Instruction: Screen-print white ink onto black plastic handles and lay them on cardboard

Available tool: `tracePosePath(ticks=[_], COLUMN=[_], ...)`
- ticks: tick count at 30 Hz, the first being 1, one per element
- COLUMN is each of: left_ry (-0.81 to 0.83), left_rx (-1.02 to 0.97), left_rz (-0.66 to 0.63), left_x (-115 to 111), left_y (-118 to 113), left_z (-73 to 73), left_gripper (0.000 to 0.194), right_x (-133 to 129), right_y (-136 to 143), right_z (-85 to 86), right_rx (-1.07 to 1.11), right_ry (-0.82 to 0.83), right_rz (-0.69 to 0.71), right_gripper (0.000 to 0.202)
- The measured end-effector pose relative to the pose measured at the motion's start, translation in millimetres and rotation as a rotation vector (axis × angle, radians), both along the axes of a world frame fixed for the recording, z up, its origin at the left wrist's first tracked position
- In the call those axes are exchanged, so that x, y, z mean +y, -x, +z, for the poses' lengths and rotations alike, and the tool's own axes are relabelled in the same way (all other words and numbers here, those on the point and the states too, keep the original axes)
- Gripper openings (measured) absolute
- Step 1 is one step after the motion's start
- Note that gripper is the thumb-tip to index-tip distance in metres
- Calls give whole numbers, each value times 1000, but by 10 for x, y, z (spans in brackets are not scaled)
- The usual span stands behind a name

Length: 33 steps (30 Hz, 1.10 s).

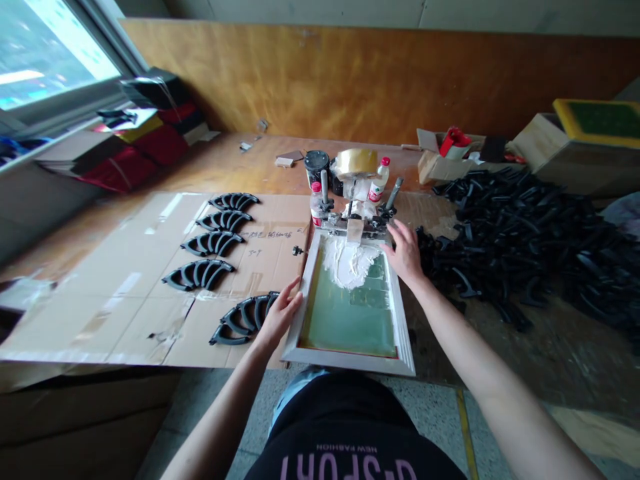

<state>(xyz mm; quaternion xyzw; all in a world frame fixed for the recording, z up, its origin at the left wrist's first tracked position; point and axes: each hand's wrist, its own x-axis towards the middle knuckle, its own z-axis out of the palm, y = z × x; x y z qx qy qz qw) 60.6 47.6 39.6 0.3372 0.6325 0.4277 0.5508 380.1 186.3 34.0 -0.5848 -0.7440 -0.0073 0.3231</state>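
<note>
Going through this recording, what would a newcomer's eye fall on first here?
Probably the bright white paste at the far end of the green screen, in the middle of the view, with the left hand and right hand at either side of its frame. Next, perhaps, the big jumbled heap of black parts at right, then the curved black pieces grouped on the cardboard at left.

Both bare forearms (473, 343) reach over the front edge of the surface (233, 160); the left hand (281, 312), fingers extended, is nearer that edge, the right hand (405, 253), fingers parted, farther in
</note>
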Motion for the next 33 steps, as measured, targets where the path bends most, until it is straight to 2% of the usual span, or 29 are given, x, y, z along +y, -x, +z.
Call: tracePosePath(ticks=[2,3,5,7,9,12,15,17,19,22,25,27,29,31,33], left_ry=[16,12,-5,-16,-24,-23,8,11,-6,-25,-7,8,14,16,12], left_rx=[14,37,83,113,129,123,100,92,93,93,78,75,68,48,35], left_rz=[-20,-34,-47,-62,-75,-68,-32,-20,-22,-25,-36,-40,-34,-32,-46], left_x=[-3,7,31,46,48,41,38,38,36,31,24,18,10,-1,-11], left_y=[-15,-20,-18,-2,16,24,4,-17,-35,-44,-39,-38,-37,-31,-14], left_z=[-250,-353,-503,-582,-611,-605,-567,-534,-504,-472,-452,-436,-402,-332,-209], left_gripper=[67,67,64,61,58,55,54,53,51,50,53,55,54,56,60], right_x=[129,181,243,224,112,-151,-314,-300,-233,-198,-311,-370,-327,-165,67], right_y=[327,487,736,856,853,705,534,477,487,564,584,551,524,540,587], right_z=[106,134,132,68,-10,-51,39,116,143,46,-96,-118,-65,35,150], right_rx=[-79,-117,-191,-260,-310,-338,-338,-324,-287,-225,-222,-222,-205,-163,-122], right_ry=[-14,16,134,259,315,290,291,340,361,258,186,196,222,241,247], right_rz=[99,134,177,204,258,487,755,823,759,590,631,696,682,566,401], right_gripper=[55,54,39,21,12,16,21,20,17,18,27,27,21,18,35])
